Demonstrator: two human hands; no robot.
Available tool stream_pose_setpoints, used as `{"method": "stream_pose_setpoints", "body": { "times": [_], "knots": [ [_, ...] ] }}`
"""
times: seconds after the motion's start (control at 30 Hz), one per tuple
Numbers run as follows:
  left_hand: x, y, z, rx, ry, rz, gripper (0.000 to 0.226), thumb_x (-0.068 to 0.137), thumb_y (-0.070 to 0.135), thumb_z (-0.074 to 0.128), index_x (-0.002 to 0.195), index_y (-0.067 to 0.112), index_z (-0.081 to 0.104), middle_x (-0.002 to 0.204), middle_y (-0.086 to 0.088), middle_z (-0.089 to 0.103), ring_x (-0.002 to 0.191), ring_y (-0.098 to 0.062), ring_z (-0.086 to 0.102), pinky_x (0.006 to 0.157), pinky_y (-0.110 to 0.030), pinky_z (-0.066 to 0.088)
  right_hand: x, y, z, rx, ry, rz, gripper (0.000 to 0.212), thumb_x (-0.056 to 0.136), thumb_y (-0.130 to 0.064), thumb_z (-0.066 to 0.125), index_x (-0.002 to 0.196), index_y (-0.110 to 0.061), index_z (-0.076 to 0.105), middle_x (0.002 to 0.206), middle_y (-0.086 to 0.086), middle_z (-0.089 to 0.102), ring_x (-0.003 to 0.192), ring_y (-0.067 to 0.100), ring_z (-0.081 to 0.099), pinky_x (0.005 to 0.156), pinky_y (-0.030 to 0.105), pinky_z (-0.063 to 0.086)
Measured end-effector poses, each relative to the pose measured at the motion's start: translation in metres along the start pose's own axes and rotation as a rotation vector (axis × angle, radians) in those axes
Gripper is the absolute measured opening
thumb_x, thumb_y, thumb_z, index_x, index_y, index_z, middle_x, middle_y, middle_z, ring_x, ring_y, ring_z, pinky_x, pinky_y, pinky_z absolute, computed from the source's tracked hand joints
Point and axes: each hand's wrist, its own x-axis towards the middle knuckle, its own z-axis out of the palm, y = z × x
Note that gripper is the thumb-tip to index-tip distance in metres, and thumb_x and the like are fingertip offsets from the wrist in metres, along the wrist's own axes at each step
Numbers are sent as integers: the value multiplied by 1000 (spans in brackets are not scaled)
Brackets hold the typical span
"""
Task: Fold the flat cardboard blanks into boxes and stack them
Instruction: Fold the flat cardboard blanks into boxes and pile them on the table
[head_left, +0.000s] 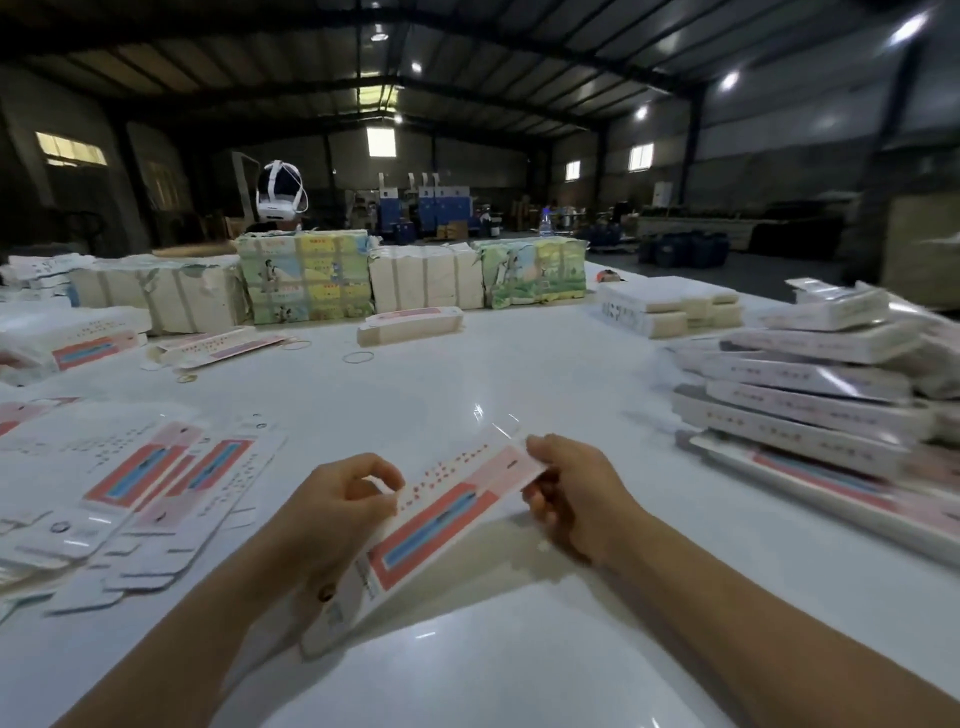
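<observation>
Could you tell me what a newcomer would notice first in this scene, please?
Front and centre, the left hand and right hand hold a pink-and-blue printed blank above the white table. Folded boxes pile up at right; loose flat blanks spread at left.

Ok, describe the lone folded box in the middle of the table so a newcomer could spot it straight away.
Start at the row of wrapped bundles along the far edge of the white table. Just in front of the gap between the plain cream bundle and the colourful ones lies a single folded box, long and narrow. Unlike the boxes stacked on the right, it sits alone, pink on top with cream sides.
</observation>
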Motion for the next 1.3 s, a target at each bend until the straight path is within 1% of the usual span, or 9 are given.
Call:
{"method": "stream_pose_setpoints", "body": {
  "times": [0.1,0.2,0.3,0.57,0.7,0.83,1.07,1.2,1.3],
  "knots": [
    [-5,-5,4,392,147,168,18,95,41,49,107,33,59,105,9,67,79,-10,68,71,-28,57,-3,4,2,-119,-43,-81,28,90,-6,54,64,-10,50,54,15,57,37,20,44,36,21,27],
    [-12,0,21,710,194,295,83,74,81,35,141,30,37,131,11,49,103,-7,50,89,-30,47,-6,10,5,-168,-99,-169,26,90,-2,54,66,-9,51,59,14,64,39,21,52,35,22,36],
    [-15,7,39,840,212,326,114,55,94,29,148,29,14,135,11,38,109,-8,42,92,-27,43,-10,10,7,-162,-190,-208,17,91,-3,53,78,-8,63,70,12,70,50,22,59,41,26,45],
    [-19,13,40,599,480,657,93,59,65,67,134,15,46,107,-1,58,84,-13,51,67,-22,45,-15,6,4,243,-385,-32,20,78,-9,61,92,-8,75,89,16,72,69,22,69,52,25,55],
    [-21,13,37,735,572,721,94,50,64,78,122,8,56,95,-7,63,73,-19,59,61,-29,50,-16,11,5,-61,-198,-304,33,88,0,59,115,-17,48,88,11,73,70,23,70,52,25,54],
    [-21,12,35,795,531,649,94,48,63,81,120,8,57,92,-5,62,72,-18,57,61,-28,47,-14,13,5,-317,-52,-562,24,84,-1,64,86,-25,59,99,4,65,84,29,66,61,28,55],
    [-19,9,28,775,433,453,94,65,72,64,139,24,33,114,4,50,93,-12,50,76,-23,46,-19,6,6,-116,-320,-256,40,92,-2,42,85,-19,78,99,8,70,88,21,64,66,34,55],
    [-19,14,29,844,478,474,78,66,71,64,126,25,45,108,6,56,90,-16,56,70,-26,44,-21,7,9,2,-462,-34,18,83,-13,58,88,-10,75,89,11,68,78,21,66,63,35,55],
    [-18,18,28,846,496,442,61,68,72,61,110,29,47,102,11,61,76,-15,58,63,-26,48,-22,9,9,-105,-453,-107,15,87,-13,58,89,-12,73,85,6,67,75,21,64,63,32,52]
  ]
}}
